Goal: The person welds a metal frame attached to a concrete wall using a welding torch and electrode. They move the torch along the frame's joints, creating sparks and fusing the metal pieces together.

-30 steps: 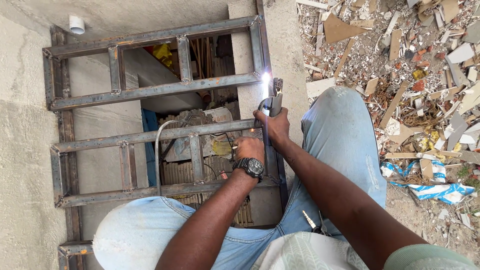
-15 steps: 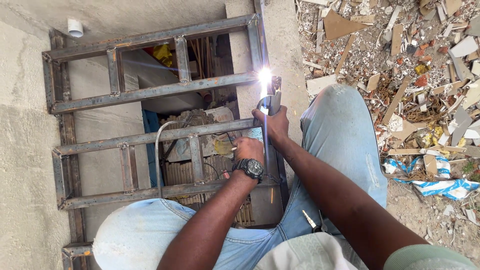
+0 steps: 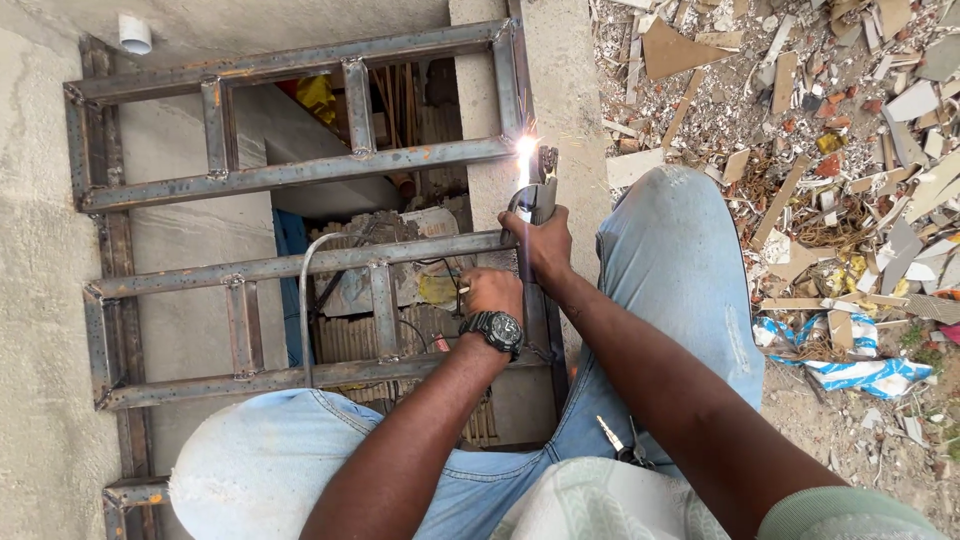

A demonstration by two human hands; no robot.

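Observation:
A rusty steel frame (image 3: 300, 170) of square tubes lies flat over an opening in the concrete. My right hand (image 3: 538, 238) grips a welding electrode holder (image 3: 536, 195), whose tip throws a bright white arc (image 3: 525, 148) at the joint of a crossbar and the frame's right rail. My left hand (image 3: 490, 293), with a black wristwatch (image 3: 497, 329) on the wrist, rests closed on the right rail just behind the right hand; what it holds, if anything, is hidden. Both knees in pale blue jeans straddle the frame.
A heap of rubble, broken tiles and wood scraps (image 3: 820, 150) covers the ground to the right. A white pipe stub (image 3: 134, 33) stands at the top left. Under the frame lie bricks, a blue panel (image 3: 289, 260) and a grey cable (image 3: 305, 300). Pliers (image 3: 615, 440) stick out of my pocket.
The arc stays lit at the same joint. My hands hold almost the same place; the view has shifted slightly.

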